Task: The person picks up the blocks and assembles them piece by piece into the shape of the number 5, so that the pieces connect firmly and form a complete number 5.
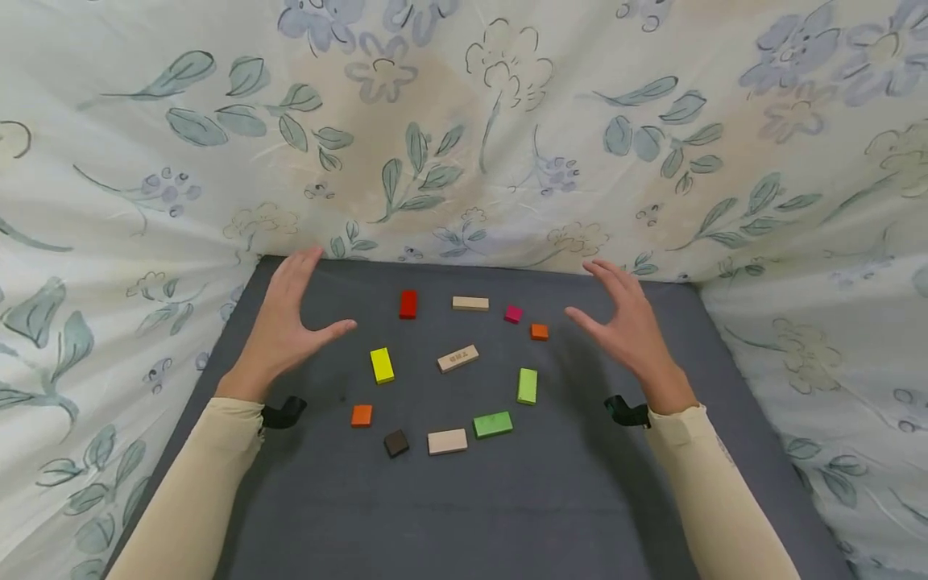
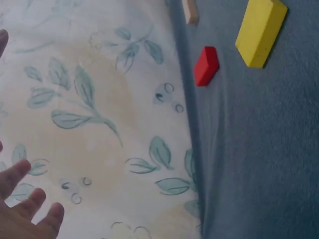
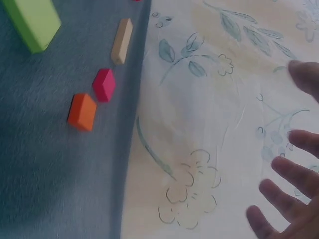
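My left hand (image 1: pixel 279 326) hovers over the left of the grey table, thumb apart from the fingers, holding nothing. Its nearest blocks are the yellow block (image 1: pixel 382 366) and the red block (image 1: pixel 409 304). On the other side, my right hand (image 1: pixel 629 326) is raised with fingers spread, also holding nothing, near the small orange block (image 1: pixel 539 332) and the pink block (image 1: pixel 513 314). Between the hands lie a plain wooden block (image 1: pixel 470 304) and a wooden block with printed marks (image 1: pixel 457 358). The left wrist view shows the red block (image 2: pixel 207 66) apart from the fingertips (image 2: pixel 54 219).
Closer to me lie another orange block (image 1: pixel 361 416), a dark brown block (image 1: pixel 396 443), a pale wooden block (image 1: pixel 447 441), a green block (image 1: pixel 493 424) and a lime block (image 1: pixel 527 386). Floral cloth (image 1: pixel 435 161) hangs behind and beside the grey table (image 1: pixel 435 524).
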`<control>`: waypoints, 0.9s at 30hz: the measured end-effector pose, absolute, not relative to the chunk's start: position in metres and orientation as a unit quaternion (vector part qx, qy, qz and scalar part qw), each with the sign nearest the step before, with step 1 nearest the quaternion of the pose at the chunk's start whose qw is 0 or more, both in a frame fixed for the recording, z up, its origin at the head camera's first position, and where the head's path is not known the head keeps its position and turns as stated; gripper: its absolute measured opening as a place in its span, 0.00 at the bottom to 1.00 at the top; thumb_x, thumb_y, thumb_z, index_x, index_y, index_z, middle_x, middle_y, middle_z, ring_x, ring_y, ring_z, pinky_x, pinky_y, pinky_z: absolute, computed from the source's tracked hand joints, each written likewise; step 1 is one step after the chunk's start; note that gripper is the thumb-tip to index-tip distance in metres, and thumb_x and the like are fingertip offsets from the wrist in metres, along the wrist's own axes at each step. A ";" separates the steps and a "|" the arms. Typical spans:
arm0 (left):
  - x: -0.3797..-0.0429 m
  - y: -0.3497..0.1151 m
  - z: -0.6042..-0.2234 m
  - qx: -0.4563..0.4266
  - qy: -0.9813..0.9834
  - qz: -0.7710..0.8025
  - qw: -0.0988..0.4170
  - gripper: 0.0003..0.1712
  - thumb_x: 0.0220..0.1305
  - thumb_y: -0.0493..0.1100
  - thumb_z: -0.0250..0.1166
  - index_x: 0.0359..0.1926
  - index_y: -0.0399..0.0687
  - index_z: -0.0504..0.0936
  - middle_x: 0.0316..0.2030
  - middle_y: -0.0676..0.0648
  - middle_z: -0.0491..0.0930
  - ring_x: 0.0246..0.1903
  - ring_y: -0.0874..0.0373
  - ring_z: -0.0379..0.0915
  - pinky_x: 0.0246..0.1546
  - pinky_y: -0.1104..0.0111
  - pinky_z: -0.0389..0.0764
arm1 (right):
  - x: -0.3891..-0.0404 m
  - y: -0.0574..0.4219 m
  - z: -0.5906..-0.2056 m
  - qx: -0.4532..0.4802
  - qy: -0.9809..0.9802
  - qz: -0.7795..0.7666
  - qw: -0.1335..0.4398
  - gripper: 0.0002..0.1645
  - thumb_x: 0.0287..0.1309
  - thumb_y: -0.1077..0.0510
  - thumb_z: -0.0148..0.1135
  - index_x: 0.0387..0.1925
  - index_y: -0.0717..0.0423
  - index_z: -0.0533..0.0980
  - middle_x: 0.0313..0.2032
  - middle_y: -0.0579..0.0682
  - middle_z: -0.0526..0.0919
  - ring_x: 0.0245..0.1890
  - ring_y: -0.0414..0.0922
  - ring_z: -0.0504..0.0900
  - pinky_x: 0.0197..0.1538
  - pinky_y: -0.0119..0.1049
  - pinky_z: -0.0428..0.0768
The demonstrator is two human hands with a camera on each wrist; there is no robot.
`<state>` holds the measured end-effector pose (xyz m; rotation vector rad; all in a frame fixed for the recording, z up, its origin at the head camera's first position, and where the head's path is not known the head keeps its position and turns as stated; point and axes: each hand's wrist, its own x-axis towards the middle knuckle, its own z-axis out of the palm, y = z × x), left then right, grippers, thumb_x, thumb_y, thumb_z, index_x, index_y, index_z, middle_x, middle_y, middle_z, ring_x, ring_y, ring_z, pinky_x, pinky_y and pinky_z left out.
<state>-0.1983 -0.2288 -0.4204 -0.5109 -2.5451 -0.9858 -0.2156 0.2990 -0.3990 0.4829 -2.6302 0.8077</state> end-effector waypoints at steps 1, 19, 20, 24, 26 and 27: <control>-0.199 -0.228 -0.422 -0.177 -0.899 -0.359 0.177 0.64 0.59 0.52 0.82 0.88 0.54 0.54 0.84 0.42 0.55 0.83 0.38 0.42 0.77 0.32 0.50 | -0.216 0.298 -0.399 0.170 -0.928 0.290 0.164 0.47 0.65 0.51 0.80 0.80 0.49 0.70 0.79 0.55 0.66 0.78 0.61 0.61 0.70 0.75 0.63; -0.224 -0.202 -0.444 -0.129 -0.879 -0.456 0.055 0.59 0.67 0.50 0.80 0.88 0.56 0.54 0.84 0.43 0.54 0.76 0.29 0.58 0.70 0.29 0.63 | -0.230 0.275 -0.411 0.186 -0.914 0.340 0.122 0.41 0.67 0.53 0.79 0.77 0.52 0.73 0.68 0.55 0.78 0.69 0.56 0.75 0.70 0.61 0.72; -0.225 -0.201 -0.445 -0.129 -0.879 -0.456 0.051 0.58 0.67 0.49 0.80 0.88 0.55 0.54 0.84 0.42 0.54 0.76 0.29 0.58 0.69 0.29 0.63 | -0.230 0.274 -0.411 0.188 -0.914 0.339 0.119 0.41 0.67 0.52 0.79 0.77 0.52 0.73 0.69 0.55 0.78 0.69 0.56 0.75 0.70 0.61 0.72; -0.226 -0.197 -0.447 -0.128 -0.883 -0.449 0.043 0.56 0.68 0.47 0.79 0.87 0.52 0.57 0.84 0.40 0.55 0.76 0.29 0.59 0.69 0.28 0.64 | -0.230 0.268 -0.409 0.194 -0.914 0.336 0.115 0.40 0.67 0.52 0.78 0.76 0.51 0.74 0.69 0.54 0.78 0.69 0.56 0.74 0.70 0.62 0.71; -0.227 -0.196 -0.448 -0.127 -0.883 -0.451 0.040 0.55 0.68 0.47 0.79 0.87 0.51 0.58 0.84 0.40 0.55 0.76 0.29 0.60 0.69 0.29 0.64 | -0.231 0.266 -0.408 0.196 -0.916 0.332 0.116 0.40 0.67 0.51 0.79 0.76 0.51 0.75 0.69 0.54 0.78 0.69 0.56 0.75 0.70 0.62 0.71; -0.227 -0.195 -0.449 -0.126 -0.883 -0.451 0.039 0.54 0.68 0.47 0.79 0.87 0.52 0.58 0.84 0.40 0.55 0.76 0.29 0.60 0.69 0.29 0.64 | -0.232 0.265 -0.407 0.196 -0.916 0.330 0.116 0.39 0.67 0.51 0.79 0.76 0.51 0.75 0.69 0.54 0.78 0.69 0.56 0.75 0.70 0.62 0.71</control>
